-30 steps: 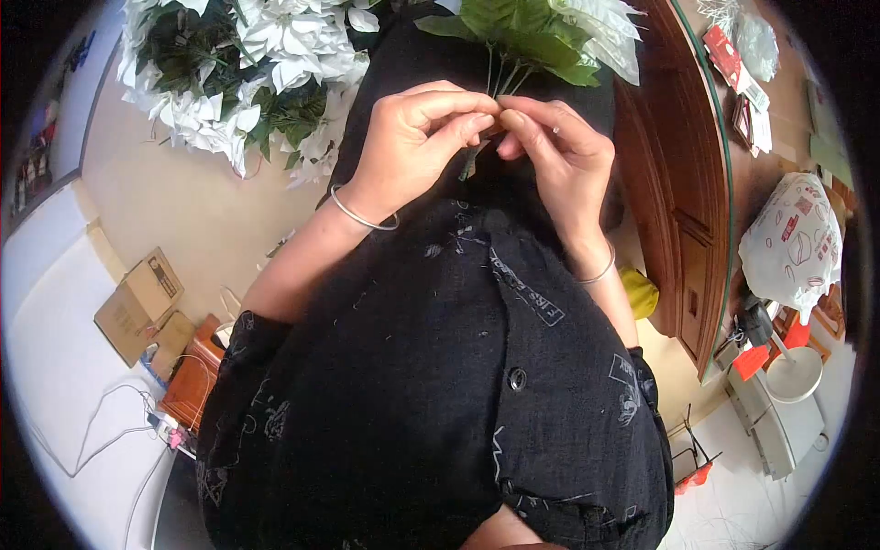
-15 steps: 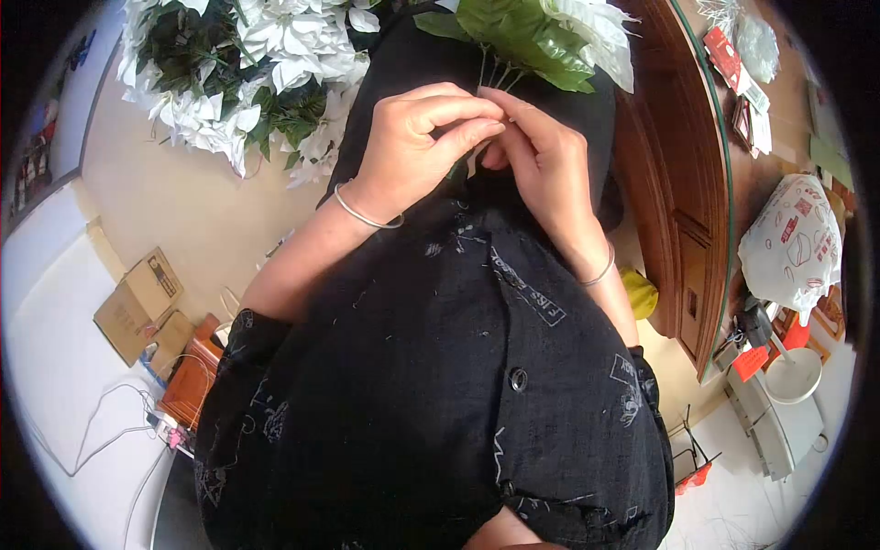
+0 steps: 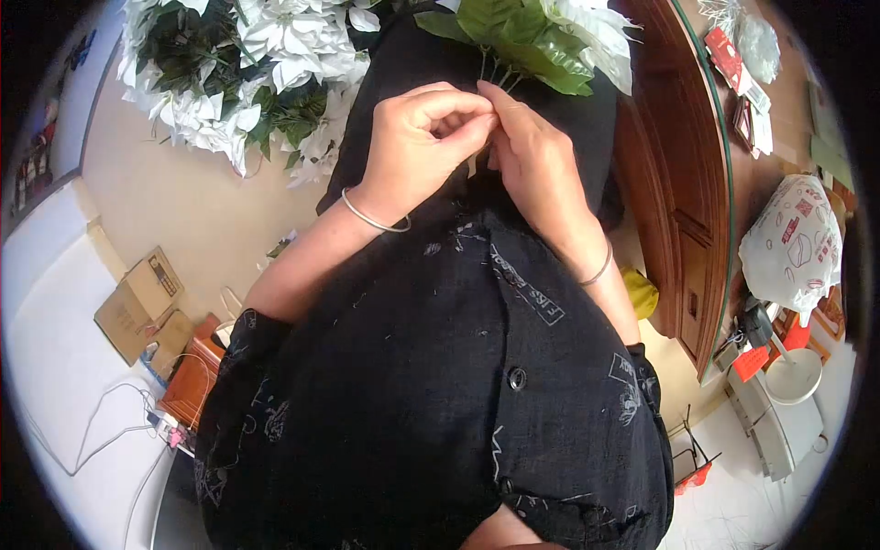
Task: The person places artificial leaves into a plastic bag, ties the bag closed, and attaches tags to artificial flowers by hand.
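My left hand (image 3: pixel 414 139) is closed in a pinch, its thumb and forefinger meeting the fingers of my right hand (image 3: pixel 539 154) over my lap. What the left fingertips pinch is too small and hidden to name. Thin stems of a white artificial flower bunch (image 3: pixel 550 57) run down into the closed fingers of my right hand. Broad green leaves and a large white bloom spread beyond the fingertips. A pile of white artificial poinsettias (image 3: pixel 293 41) lies to the left of my knees.
To the right stands a brown wooden cabinet (image 3: pixel 674 183) with a glass-edged top. On it sit a white printed plastic bag (image 3: pixel 793 243) and red packets (image 3: pixel 724 57). Cardboard boxes (image 3: pixel 137 307) and cables are at the lower left. A yellow item (image 3: pixel 640 291) lies beside the cabinet.
My right fingers have drawn closer together and shifted slightly left. The left thumb and forefinger have moved a little against them. The flower bunch has barely shifted.
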Demonstrator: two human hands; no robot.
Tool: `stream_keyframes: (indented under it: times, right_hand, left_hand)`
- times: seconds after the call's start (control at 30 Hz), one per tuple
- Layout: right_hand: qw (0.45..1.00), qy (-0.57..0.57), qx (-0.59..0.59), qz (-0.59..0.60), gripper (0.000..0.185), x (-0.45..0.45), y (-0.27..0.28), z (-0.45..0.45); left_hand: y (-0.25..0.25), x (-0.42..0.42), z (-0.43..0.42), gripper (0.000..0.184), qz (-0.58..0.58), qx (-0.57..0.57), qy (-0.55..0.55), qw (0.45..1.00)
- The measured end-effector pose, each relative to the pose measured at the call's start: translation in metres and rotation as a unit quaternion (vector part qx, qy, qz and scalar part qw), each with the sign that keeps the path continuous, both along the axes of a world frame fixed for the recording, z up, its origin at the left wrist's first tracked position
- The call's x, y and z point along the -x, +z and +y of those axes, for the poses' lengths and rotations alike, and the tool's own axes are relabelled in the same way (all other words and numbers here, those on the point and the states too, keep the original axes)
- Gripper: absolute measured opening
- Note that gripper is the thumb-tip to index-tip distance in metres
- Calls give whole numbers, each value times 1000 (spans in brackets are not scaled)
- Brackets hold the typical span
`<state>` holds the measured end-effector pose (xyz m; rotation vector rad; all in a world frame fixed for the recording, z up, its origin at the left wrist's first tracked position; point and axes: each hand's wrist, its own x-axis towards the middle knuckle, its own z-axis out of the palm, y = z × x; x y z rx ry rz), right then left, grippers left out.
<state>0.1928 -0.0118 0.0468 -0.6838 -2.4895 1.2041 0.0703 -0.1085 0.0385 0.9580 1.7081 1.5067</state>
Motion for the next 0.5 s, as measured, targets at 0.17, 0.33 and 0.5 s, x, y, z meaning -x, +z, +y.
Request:
stream_keyframes:
  times: [0.17,0.33,0.5]
  right_hand:
    - [996,-49,68,11,34,2,9,-4]
    - [991,-91,17,92,27,-4,-6,-6]
    - [983,-56,-112,137,13,-5,-8,1]
  left_hand:
    - [-2,-2,1,10,-112,-8,23,993]
    - [1,1,1,9,-167,15,24,986]
    - [0,6,0,10,-164,16,0,986]
